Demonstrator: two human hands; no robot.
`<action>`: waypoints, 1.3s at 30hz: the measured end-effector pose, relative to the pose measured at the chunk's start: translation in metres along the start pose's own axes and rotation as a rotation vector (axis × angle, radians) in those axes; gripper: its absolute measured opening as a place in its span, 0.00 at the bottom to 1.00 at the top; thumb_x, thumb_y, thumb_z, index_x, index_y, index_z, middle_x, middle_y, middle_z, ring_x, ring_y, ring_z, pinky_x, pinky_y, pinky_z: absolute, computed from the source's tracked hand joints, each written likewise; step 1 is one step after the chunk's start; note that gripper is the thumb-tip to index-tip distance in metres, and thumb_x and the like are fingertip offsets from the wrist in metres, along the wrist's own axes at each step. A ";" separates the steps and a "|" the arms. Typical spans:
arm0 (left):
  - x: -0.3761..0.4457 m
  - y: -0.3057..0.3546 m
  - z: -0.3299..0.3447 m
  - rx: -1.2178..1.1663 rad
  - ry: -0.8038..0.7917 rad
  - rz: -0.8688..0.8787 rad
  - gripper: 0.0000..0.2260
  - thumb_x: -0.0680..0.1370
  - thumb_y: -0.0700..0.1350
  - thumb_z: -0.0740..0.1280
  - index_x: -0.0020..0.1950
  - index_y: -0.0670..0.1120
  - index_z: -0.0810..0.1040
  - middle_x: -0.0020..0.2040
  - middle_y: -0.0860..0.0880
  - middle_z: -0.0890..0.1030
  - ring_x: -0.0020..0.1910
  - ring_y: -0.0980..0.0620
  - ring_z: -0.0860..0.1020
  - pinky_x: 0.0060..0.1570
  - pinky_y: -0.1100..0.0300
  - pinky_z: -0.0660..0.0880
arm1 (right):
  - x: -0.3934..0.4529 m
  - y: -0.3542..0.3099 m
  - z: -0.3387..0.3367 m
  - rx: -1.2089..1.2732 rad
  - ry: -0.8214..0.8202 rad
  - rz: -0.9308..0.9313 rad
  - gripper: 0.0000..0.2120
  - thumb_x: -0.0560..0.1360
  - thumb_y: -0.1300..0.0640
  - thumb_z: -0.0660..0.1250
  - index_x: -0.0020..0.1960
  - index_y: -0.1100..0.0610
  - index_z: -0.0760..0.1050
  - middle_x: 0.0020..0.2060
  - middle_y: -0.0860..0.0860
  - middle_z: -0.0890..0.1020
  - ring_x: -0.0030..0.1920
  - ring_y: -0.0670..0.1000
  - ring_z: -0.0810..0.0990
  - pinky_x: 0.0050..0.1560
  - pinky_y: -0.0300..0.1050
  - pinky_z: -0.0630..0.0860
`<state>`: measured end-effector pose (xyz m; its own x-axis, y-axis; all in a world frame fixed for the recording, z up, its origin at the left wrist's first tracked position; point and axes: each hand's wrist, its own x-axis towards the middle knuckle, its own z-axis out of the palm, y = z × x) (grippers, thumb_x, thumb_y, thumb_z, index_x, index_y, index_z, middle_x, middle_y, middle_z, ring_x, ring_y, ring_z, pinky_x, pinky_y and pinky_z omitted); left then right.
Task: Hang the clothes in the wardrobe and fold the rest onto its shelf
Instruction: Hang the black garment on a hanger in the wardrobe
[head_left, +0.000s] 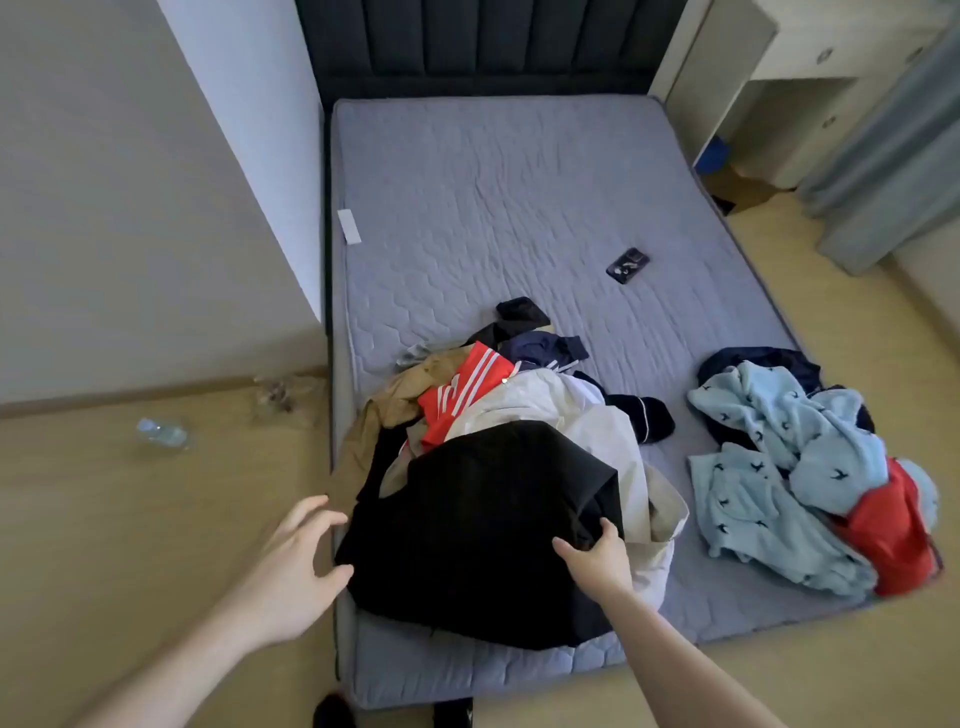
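Note:
A heap of clothes lies at the near end of the grey mattress (493, 208). A black garment (478, 530) covers the front of the heap, over a white jacket (561, 415), a red striped top (457, 395) and a tan piece (379, 415). My right hand (597, 558) pinches a fold of the black garment at its right side. My left hand (296, 566) hovers with spread fingers just left of the black garment, at the mattress edge, holding nothing. A second pile at the right holds light blue patterned clothes (769, 467) and a red garment (888, 530).
A dark phone (627, 265) lies mid-mattress and a white strip (349, 226) at its left edge. A plastic bottle (161, 432) lies on the wood floor at left. A white desk unit (779, 78) and grey curtain (883, 156) stand at the right. A dark headboard (488, 41) rises behind.

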<state>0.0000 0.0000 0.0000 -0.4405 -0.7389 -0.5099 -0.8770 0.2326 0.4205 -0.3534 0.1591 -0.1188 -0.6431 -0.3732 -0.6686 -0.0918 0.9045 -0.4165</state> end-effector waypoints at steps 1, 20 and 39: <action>0.011 0.001 0.008 -0.013 -0.029 0.010 0.23 0.80 0.58 0.67 0.74 0.59 0.67 0.81 0.61 0.54 0.77 0.52 0.63 0.71 0.54 0.68 | 0.013 0.003 0.005 -0.011 0.008 0.015 0.48 0.73 0.44 0.76 0.82 0.58 0.54 0.78 0.58 0.65 0.77 0.61 0.67 0.75 0.58 0.67; -0.012 0.008 -0.018 -0.125 -0.008 -0.053 0.24 0.80 0.56 0.67 0.75 0.55 0.69 0.74 0.62 0.63 0.73 0.57 0.67 0.69 0.59 0.66 | -0.080 -0.112 0.012 0.179 -0.369 -0.647 0.16 0.84 0.50 0.65 0.37 0.44 0.68 0.31 0.38 0.72 0.34 0.38 0.71 0.36 0.34 0.67; -0.217 -0.138 -0.176 -0.607 0.740 -0.185 0.37 0.63 0.52 0.71 0.59 0.86 0.59 0.57 0.85 0.67 0.57 0.83 0.67 0.49 0.83 0.68 | -0.379 -0.370 0.066 -0.261 -1.153 -1.568 0.17 0.83 0.45 0.67 0.45 0.58 0.78 0.36 0.50 0.76 0.38 0.43 0.75 0.39 0.40 0.71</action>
<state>0.2508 0.0173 0.1846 0.1075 -0.9898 -0.0938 -0.5805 -0.1391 0.8023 -0.0255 -0.0474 0.2477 0.8126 -0.5776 0.0774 -0.1528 -0.3394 -0.9281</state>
